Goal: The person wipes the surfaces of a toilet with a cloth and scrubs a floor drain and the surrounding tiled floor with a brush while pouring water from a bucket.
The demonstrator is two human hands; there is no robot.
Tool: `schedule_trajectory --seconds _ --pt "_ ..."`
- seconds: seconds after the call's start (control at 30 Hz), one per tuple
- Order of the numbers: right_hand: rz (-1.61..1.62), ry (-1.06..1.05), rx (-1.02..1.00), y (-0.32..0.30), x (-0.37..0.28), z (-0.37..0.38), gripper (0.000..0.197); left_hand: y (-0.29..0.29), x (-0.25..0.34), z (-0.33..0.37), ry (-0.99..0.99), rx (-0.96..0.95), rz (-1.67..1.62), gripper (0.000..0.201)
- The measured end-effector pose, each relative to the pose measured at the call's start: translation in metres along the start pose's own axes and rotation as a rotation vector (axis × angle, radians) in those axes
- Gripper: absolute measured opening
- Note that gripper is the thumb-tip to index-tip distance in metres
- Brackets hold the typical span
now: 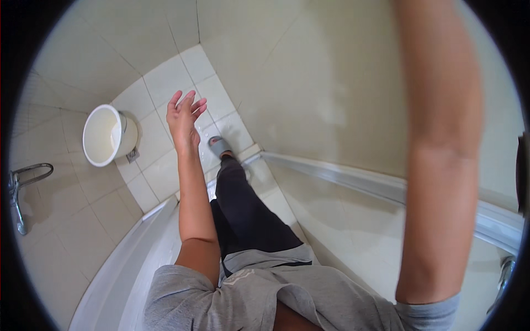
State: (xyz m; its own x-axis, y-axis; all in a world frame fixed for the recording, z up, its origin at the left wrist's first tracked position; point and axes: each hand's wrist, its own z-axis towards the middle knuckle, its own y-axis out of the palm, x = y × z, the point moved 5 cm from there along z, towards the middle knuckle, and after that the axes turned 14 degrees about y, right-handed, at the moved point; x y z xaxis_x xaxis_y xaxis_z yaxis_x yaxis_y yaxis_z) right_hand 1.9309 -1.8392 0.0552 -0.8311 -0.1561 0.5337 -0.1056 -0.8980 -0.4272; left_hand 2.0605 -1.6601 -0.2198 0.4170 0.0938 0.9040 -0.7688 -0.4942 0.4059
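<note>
My left hand (185, 118) reaches forward over the tiled floor, its fingers loosely bent and apart, holding nothing. To its left stands a white plastic bucket (130, 135), which it does not touch; a pale film or some liquid shows inside. Below the hand a grey open-toed slipper (219, 145) is on my foot, on the white tiles. My right arm (441, 165) stretches up along the right side, close to the camera. The right hand lies beyond the upper edge, so whatever it touches is hidden.
A chrome tap (17, 193) sticks out from the left wall. Near the bucket is a small floor drain (132, 155). White rails (337, 174) run along the right wall, and a raised sill (251, 153) crosses the floor by my foot. The floor tiles (165, 77) look wet in places.
</note>
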Motion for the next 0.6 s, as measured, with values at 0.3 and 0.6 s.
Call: schedule_trajectory --seconds 0.3,0.6 --pt "-0.37 -0.898 -1.096 0.023 -0.134 -0.502 0.041 -0.029 -0.041 -0.042 -0.162 0.143 -0.06 0.05" --pt "-0.125 -0.507 -0.957 0.152 -0.238 -0.382 0.032 -0.117 -0.154 -0.095 -0.294 0.343 0.084 0.05"
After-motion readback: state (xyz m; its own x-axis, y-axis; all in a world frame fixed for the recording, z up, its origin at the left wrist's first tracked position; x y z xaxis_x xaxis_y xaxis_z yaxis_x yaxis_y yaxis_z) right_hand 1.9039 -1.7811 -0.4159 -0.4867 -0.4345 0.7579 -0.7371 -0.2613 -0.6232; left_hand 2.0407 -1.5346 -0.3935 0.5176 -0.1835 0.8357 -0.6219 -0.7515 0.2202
